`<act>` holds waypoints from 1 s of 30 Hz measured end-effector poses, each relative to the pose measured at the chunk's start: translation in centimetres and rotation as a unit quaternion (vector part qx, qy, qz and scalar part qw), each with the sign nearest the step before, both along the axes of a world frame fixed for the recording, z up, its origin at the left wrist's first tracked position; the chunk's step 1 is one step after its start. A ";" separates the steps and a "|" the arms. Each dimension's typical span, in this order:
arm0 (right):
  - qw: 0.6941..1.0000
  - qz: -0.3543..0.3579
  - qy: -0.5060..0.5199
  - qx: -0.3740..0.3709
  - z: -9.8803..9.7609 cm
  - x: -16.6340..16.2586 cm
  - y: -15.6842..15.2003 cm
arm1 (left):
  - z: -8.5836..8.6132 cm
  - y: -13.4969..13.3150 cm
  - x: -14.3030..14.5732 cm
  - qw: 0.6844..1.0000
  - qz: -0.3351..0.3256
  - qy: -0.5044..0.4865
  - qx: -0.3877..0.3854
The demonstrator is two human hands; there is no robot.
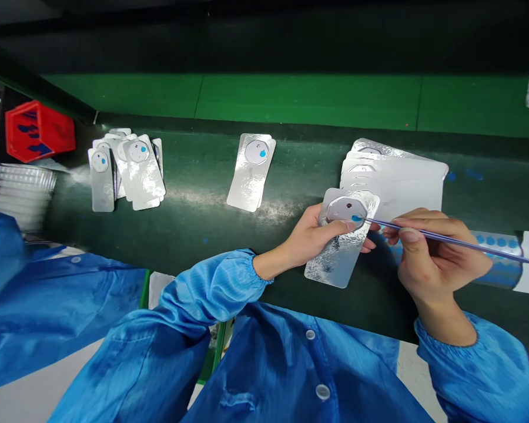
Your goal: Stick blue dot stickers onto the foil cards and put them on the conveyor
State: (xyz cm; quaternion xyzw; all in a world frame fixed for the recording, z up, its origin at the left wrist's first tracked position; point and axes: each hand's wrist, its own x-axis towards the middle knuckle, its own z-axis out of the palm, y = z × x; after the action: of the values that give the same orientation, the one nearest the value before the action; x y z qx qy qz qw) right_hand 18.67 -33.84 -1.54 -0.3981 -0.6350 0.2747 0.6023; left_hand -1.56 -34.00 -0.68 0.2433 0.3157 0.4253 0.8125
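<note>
The left hand (311, 238) is closed on a silver plate (335, 261), thumb on top, near the right-hand stack of plates (409, 182). The right hand (441, 255) is clamped on a pair of tweezers (458, 241), whose tip reaches the blue dot (357, 218) on the held plate's round window. At far left sits a red bin (68, 134); blue patches show in it, but I cannot tell whether they are contents. Nearer, a clear ribbed tray (24, 191) lies at the left edge, its contents too blurred to tell. More plates lie in a left pile (147, 176).
</note>
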 end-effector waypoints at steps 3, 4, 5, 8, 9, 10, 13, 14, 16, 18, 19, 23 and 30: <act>1.000 0.006 -0.010 0.014 0.1 0.0 0.0 | -0.2 0.0 0.0 1.000 -0.007 0.000 0.002; 1.000 0.007 -0.013 0.016 0.2 0.0 0.0 | -0.2 0.0 0.0 1.000 -0.010 -0.001 0.004; 1.000 0.008 -0.014 0.017 0.2 0.0 0.0 | -0.3 0.0 0.0 1.000 -0.011 -0.004 0.007; 1.000 0.004 0.009 0.014 0.3 0.0 0.1 | -0.2 0.0 -0.1 1.000 -0.022 -0.011 0.014; 1.000 0.003 0.021 0.010 0.3 -0.1 0.1 | -0.2 0.1 -0.1 1.000 -0.024 -0.010 0.015; 1.000 0.001 0.030 0.006 0.4 -0.1 0.1 | -0.2 0.1 -0.1 1.000 -0.026 -0.007 0.015; 0.999 -0.005 0.036 -0.010 0.5 -0.1 0.1 | -0.2 0.1 -0.2 1.000 -0.026 0.000 0.014; 0.999 -0.008 0.037 -0.015 0.6 -0.1 0.1 | -0.3 0.1 -0.2 1.000 -0.026 0.002 0.015; 0.999 -0.010 0.041 -0.029 0.8 -0.2 0.2 | -0.4 0.1 -0.1 0.999 -0.027 0.003 0.018; 0.998 -0.009 0.049 -0.047 0.9 -0.3 0.2 | -0.5 0.1 -0.1 0.999 -0.028 0.001 0.020; 0.997 -0.009 0.053 -0.056 1.0 -0.4 0.3 | -0.5 0.1 -0.1 0.999 -0.029 -0.001 0.021; 0.994 -0.013 0.073 -0.084 1.2 -0.4 0.5 | -0.2 0.2 -0.1 0.999 -0.041 -0.010 0.024; 0.989 -0.034 0.123 -0.071 0.7 0.4 1.3 | 0.4 -0.1 -0.1 1.000 -0.031 0.005 -0.001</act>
State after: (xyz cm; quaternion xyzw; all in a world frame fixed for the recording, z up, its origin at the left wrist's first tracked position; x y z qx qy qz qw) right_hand 19.12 -32.52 -0.84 -0.4245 -0.5211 0.3456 0.6549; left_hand -1.64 -34.07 -0.23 0.2543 0.3120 0.3987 0.8240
